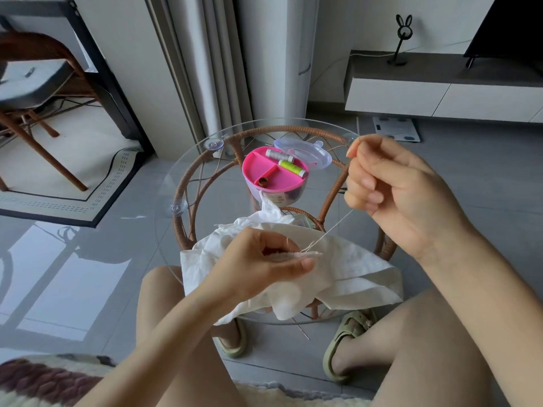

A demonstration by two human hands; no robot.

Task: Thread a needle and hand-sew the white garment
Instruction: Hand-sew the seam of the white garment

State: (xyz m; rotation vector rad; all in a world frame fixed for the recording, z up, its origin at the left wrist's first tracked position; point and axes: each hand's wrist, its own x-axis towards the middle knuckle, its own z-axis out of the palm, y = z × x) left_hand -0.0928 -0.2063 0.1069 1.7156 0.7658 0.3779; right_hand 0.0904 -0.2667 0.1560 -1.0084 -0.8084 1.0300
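Observation:
The white garment [346, 268] lies crumpled on the near part of the round glass table [182, 183]. My left hand [264, 265] pinches a fold of the cloth at the stitching spot. A pale thread [332, 229] runs taut from that spot up and right to my right hand [390, 186]. That hand is raised above the table's right edge, fingers curled, pinching the thread and what looks like the thin needle [352, 146] between thumb and forefinger.
A pink sewing kit box [261, 168] stands open behind the garment, with a white spool [279, 155], a green spool [292, 168] and a thimble [262, 181]; its clear lid [311, 151] sits beside it. My knees and sandalled feet are under the table.

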